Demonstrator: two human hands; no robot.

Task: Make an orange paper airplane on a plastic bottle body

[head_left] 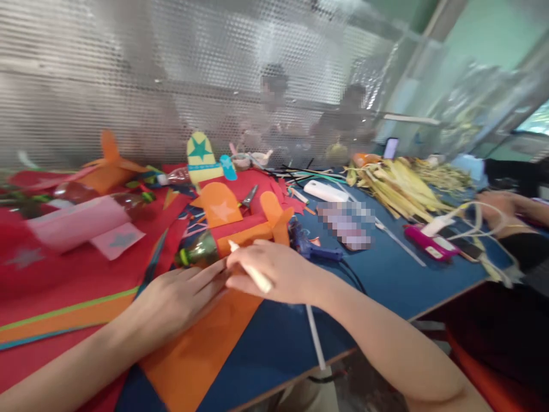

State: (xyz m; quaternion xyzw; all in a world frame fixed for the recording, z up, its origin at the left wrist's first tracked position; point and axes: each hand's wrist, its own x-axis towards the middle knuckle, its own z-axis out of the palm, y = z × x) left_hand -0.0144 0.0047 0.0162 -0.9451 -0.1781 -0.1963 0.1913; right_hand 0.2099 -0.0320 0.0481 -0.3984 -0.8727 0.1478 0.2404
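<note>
My left hand lies flat with its fingers stretched out over an orange sheet, pressing it to the table. My right hand is closed around a slim whitish pen, and its fingertips meet those of the left hand at the sheet's upper part. The pen's tapered end points up and away from the sheet. Just beyond both hands is a plastic bottle wrapped in orange and red material, with orange fin shapes on it. Motion blurs the picture somewhat.
Red sheets and a pink rolled piece cover the left. Scissors, a blue glue gun and a phone lie beyond the hands. At right are dried yellow husks, a magenta power strip and another person's hand.
</note>
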